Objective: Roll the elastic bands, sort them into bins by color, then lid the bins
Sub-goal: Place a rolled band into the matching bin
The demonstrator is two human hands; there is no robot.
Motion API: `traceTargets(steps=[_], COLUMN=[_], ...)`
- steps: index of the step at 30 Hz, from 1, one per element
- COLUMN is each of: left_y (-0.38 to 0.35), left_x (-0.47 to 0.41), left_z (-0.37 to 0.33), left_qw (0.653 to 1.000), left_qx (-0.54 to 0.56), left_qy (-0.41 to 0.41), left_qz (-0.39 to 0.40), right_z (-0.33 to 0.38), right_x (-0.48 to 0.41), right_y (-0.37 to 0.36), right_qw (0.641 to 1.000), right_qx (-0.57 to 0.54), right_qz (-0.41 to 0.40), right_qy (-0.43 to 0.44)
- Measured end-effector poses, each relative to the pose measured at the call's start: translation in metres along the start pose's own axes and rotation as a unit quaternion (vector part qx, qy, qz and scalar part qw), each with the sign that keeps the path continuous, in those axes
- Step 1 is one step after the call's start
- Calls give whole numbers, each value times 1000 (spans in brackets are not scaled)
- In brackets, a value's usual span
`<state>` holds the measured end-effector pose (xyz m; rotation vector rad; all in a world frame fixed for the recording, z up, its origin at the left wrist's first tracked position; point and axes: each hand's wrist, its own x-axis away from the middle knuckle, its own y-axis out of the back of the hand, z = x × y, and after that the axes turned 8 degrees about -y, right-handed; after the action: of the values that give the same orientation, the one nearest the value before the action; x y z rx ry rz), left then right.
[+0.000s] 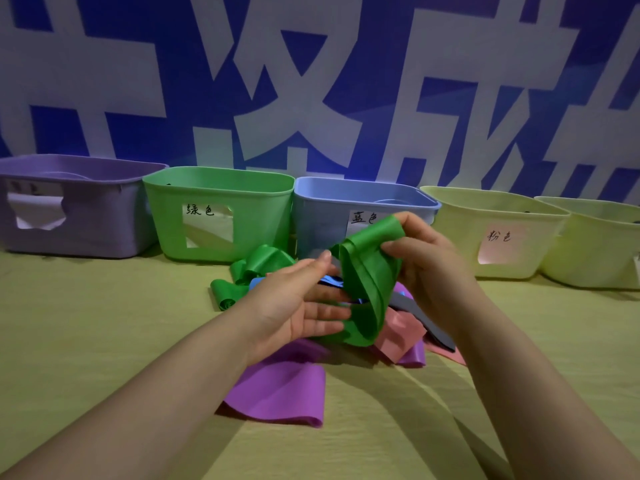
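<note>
The purple bin (69, 209) and green bin (221, 216) stand open at the table's (86, 341) back, ready for rolls. The left hand (298, 306), grip released and flat, supports the green band (367, 271), probably steadying it for rolling; the right hand (426, 258) pinches its upper fold above the loose pile.

- The green band (367, 271) looks like thin, smooth rubbery sheet with a slight sheen.
- The purple band (280, 393) looks matt and smooth.
- The green bin (221, 220) is smooth, semi-gloss plastic with a paper label.
- The bench (86, 323) is covered in matt yellow-green cloth.
</note>
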<state>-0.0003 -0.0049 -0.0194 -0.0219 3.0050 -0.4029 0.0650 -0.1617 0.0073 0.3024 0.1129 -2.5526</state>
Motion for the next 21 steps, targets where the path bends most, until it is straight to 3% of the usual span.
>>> traceTargets(steps=[5, 9, 11, 15, 21], left_y=[2, 2, 5, 6, -9], left_x=[-5, -6, -6, -4, 8], left_z=[1, -3, -3, 2, 4], left_qw=[999, 992, 986, 951, 940], left_qx=[47, 79, 31, -171, -224], left_qy=[25, -77, -138, -247, -254], left_qz=[1, -61, -87, -69, 37], right_z=[0, -4, -4, -3, -5], right_x=[2, 6, 8, 9, 1], right_y=[-1, -2, -5, -12, -9], right_qw=[999, 977, 958, 966, 980], right_qx=[5, 121, 196, 197, 56], right_qz=[43, 144, 161, 57, -14], right_qy=[-12, -101, -136, -159, -190])
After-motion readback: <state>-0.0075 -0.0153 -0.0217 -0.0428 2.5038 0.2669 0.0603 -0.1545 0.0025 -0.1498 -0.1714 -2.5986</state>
